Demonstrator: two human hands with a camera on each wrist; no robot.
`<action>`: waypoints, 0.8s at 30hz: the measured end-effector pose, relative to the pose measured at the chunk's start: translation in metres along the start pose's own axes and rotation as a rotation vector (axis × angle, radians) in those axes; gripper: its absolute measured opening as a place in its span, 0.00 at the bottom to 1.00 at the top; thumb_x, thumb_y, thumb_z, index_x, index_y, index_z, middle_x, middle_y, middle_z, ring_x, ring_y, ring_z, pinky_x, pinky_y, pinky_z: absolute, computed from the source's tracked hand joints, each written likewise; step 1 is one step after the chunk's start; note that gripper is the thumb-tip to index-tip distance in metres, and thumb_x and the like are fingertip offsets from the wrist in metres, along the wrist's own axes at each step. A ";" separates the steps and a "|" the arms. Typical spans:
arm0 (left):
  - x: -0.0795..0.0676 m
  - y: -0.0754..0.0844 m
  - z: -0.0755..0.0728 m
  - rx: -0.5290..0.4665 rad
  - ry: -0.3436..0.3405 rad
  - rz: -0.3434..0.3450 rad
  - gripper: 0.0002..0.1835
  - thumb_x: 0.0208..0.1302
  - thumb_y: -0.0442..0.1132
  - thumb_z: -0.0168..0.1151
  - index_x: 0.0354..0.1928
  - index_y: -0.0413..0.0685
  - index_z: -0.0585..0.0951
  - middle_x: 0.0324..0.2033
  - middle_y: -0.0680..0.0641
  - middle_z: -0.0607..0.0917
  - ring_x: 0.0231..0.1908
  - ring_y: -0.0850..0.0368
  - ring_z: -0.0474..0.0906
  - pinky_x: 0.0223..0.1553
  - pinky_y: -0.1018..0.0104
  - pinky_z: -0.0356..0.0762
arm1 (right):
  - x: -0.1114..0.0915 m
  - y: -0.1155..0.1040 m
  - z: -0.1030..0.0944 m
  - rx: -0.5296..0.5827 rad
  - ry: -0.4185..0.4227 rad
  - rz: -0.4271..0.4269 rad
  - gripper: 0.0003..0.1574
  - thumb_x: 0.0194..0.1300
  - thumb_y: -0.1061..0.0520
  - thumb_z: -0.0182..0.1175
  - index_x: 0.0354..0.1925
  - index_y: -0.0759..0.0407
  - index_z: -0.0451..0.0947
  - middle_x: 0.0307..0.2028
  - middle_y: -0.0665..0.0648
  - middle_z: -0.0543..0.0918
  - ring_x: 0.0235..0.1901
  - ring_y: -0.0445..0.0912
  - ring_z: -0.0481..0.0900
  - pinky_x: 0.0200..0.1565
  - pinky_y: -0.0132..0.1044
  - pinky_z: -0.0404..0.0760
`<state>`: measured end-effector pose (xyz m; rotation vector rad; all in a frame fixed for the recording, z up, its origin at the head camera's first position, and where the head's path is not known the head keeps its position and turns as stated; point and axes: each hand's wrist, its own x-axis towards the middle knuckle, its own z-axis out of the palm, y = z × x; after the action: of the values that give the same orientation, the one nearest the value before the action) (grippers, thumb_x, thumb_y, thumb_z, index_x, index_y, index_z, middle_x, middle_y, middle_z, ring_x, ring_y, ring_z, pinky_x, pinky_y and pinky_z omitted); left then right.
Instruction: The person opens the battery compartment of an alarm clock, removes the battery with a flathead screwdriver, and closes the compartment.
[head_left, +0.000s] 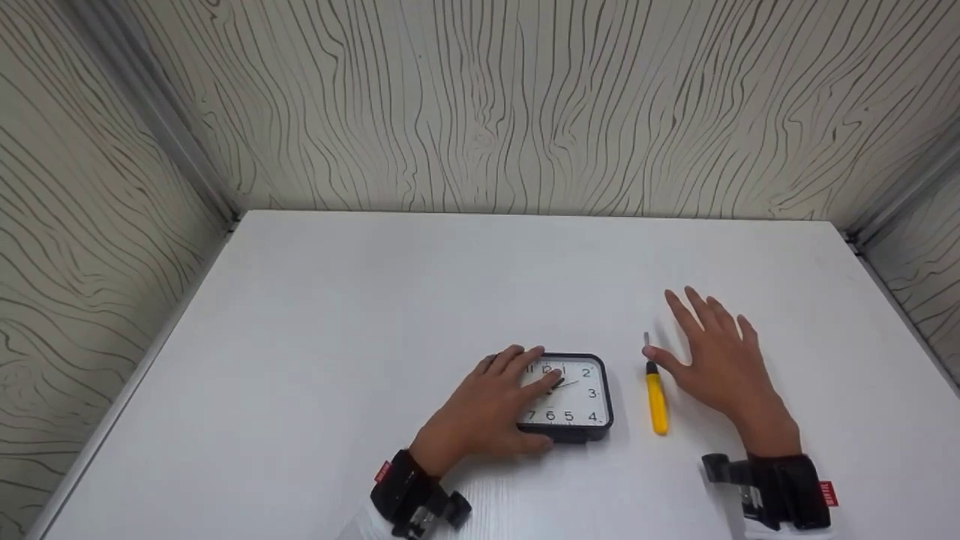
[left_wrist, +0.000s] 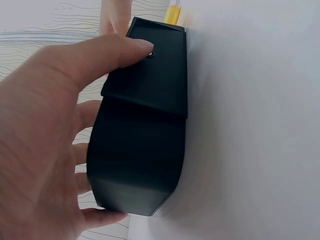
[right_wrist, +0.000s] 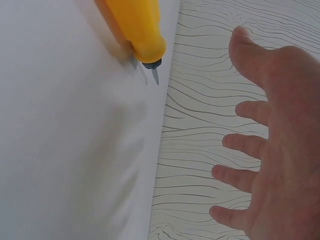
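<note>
A square alarm clock (head_left: pixel 577 405) with a black case and white dial lies face up on the table. My left hand (head_left: pixel 486 412) holds it from the left, fingers over the dial and far edge. In the left wrist view, the thumb (left_wrist: pixel 117 52) presses on the black side of the case. To the clock's right lies a screwdriver (head_left: pixel 657 405) with a yellow handle, its thin metal shaft pointing away from me. My right hand (head_left: pixel 724 367) hovers just right of it with fingers spread and nothing held. In the head view its thumb overlaps the shaft.
The white table (head_left: pixel 337 300) runs back to a wood-grain patterned wall (head_left: pixel 480 112). Similar panels stand at the left (head_left: pixel 90 262) and right, with grey metal posts in the corners. Black camera straps (head_left: pixel 787 491) sit on both wrists.
</note>
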<state>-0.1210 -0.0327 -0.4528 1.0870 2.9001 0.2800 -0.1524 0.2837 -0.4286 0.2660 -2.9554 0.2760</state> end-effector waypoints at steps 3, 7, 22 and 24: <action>0.000 0.001 0.000 0.005 0.005 -0.010 0.42 0.55 0.68 0.55 0.73 0.71 0.60 0.75 0.50 0.57 0.72 0.50 0.57 0.67 0.50 0.64 | 0.000 -0.001 0.001 0.000 0.005 -0.004 0.53 0.61 0.35 0.61 0.76 0.50 0.52 0.72 0.68 0.57 0.68 0.69 0.56 0.64 0.73 0.50; 0.000 0.002 0.000 0.005 0.013 -0.018 0.42 0.54 0.67 0.56 0.73 0.71 0.61 0.75 0.49 0.57 0.72 0.50 0.58 0.67 0.50 0.65 | 0.000 -0.001 0.000 -0.004 0.010 -0.008 0.53 0.60 0.35 0.61 0.75 0.50 0.52 0.73 0.67 0.57 0.68 0.69 0.56 0.64 0.73 0.50; 0.002 0.005 0.002 -0.011 0.097 -0.006 0.43 0.47 0.64 0.63 0.70 0.68 0.67 0.68 0.47 0.65 0.66 0.51 0.62 0.64 0.53 0.67 | -0.001 -0.004 -0.003 0.006 0.018 -0.027 0.53 0.61 0.34 0.60 0.76 0.49 0.51 0.72 0.67 0.58 0.68 0.68 0.56 0.64 0.72 0.50; 0.002 0.005 0.002 -0.020 0.099 -0.005 0.43 0.46 0.64 0.63 0.69 0.68 0.67 0.68 0.47 0.65 0.66 0.50 0.63 0.64 0.53 0.68 | -0.001 -0.005 -0.003 0.004 0.019 -0.028 0.53 0.61 0.34 0.60 0.76 0.49 0.51 0.72 0.67 0.58 0.68 0.68 0.56 0.64 0.72 0.50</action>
<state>-0.1188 -0.0276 -0.4539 1.0932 2.9791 0.3723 -0.1499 0.2793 -0.4251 0.3038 -2.9304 0.2800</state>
